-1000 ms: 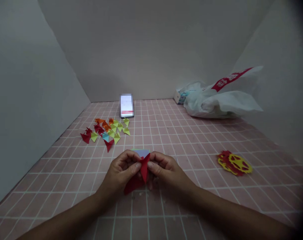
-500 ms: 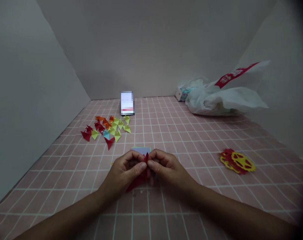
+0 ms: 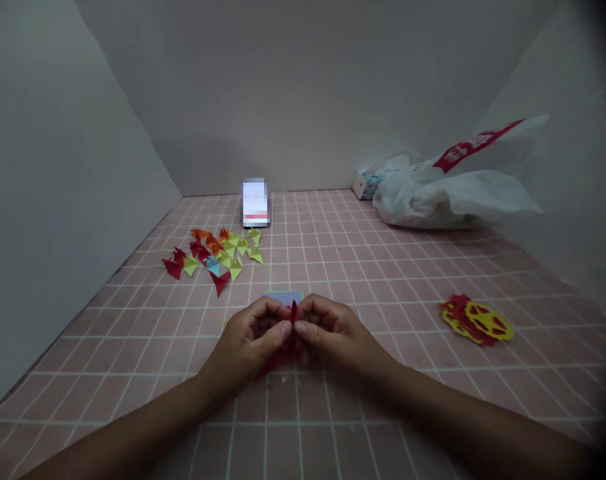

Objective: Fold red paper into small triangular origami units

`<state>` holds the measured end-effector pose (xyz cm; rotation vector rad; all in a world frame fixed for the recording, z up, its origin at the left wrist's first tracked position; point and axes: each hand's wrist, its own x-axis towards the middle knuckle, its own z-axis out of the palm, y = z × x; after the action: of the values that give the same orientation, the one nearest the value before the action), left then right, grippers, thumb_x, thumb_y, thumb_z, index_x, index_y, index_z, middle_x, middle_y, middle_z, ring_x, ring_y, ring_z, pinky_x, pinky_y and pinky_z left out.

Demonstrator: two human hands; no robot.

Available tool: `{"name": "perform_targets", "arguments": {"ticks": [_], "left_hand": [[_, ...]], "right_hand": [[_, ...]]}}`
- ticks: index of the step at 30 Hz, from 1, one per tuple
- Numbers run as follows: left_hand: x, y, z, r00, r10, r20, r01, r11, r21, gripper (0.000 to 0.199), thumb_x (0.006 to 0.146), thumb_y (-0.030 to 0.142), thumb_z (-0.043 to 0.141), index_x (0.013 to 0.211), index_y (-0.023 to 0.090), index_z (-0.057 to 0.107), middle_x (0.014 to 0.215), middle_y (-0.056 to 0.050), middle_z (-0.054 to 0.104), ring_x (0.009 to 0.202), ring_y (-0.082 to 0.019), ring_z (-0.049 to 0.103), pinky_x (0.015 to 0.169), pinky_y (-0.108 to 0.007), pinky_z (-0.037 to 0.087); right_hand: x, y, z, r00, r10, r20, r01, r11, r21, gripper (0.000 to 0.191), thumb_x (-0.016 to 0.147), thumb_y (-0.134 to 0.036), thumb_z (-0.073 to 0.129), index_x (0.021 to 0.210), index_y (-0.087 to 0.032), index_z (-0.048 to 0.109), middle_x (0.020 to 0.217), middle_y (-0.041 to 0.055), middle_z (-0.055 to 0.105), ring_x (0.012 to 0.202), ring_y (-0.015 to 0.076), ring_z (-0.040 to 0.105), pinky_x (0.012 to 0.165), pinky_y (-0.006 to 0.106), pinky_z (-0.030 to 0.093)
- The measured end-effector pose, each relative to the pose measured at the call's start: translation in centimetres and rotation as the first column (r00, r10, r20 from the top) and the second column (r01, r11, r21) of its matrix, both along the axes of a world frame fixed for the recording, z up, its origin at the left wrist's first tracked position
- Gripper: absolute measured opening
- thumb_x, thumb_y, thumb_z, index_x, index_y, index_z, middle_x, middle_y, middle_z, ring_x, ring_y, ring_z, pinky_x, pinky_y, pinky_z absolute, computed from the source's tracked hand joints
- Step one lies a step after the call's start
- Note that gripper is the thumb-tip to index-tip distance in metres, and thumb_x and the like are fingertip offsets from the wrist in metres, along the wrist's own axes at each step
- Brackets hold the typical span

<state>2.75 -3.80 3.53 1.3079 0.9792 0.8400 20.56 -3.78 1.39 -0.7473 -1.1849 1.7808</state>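
Observation:
Between my two hands is a piece of folded red paper, its narrow tip standing up above my thumbs. My left hand pinches it from the left, thumb pressed against curled fingers. From the right, my right hand pinches the same paper, the thumb tips almost touching. A wider red flap slants down below my left hand, and my fingers hide much of the rest. Just behind my hands lies a stack of blue-violet paper sheets with a green edge showing.
Several small folded paper cranes in red, orange, yellow and blue lie at the left. A phone stands behind them. Red and yellow cut-out shapes lie at the right. A white plastic bag and a patterned box sit at the back right.
Both hands keep their pinch on the red paper. The lower red flap shows a little less below my left hand. The whole view has shifted slightly.

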Motion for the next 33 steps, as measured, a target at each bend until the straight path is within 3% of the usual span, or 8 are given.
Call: {"name": "perform_targets", "arguments": {"ticks": [8,15,33], "left_hand": [[0.03,0.1,0.13,1.0,-0.013,0.004,0.013,0.999,-0.034,0.016,0.083,0.03,0.067,0.089,0.017,0.059,0.084,-0.001,0.063,0.077,-0.015,0.061,0.073,-0.029,0.048],[-0.04,0.15,-0.05,0.995,0.003,-0.101,-0.001,1.0,0.023,0.013,0.085,0.029,0.063,0.091,0.017,0.061,0.084,-0.002,0.064,0.076,-0.016,0.06,0.071,-0.029,0.048],[0.12,0.29,0.26,0.995,-0.014,-0.096,0.015,1.0,0.008,0.016,0.081,0.03,0.065,0.089,0.017,0.06,0.08,-0.003,0.066,0.073,-0.016,0.061,0.067,-0.028,0.047]], "right_hand": [[0.14,0.06,-0.12,1.0,0.009,0.025,-0.009,1.0,-0.011,0.019,0.086,-0.031,0.068,0.081,-0.018,0.055,0.066,-0.0032,0.059,0.056,0.0094,0.055,0.054,0.024,0.04],[0.13,-0.04,0.35,0.997,0.007,0.073,-0.005,1.0,-0.026,0.022,0.085,-0.035,0.067,0.08,-0.018,0.054,0.064,-0.0032,0.059,0.055,0.0096,0.054,0.054,0.024,0.041],[0.12,0.0,0.5,0.995,0.004,0.101,-0.001,1.0,-0.028,0.02,0.085,-0.034,0.065,0.079,-0.018,0.054,0.064,-0.003,0.059,0.054,0.0092,0.055,0.053,0.024,0.042]]}}
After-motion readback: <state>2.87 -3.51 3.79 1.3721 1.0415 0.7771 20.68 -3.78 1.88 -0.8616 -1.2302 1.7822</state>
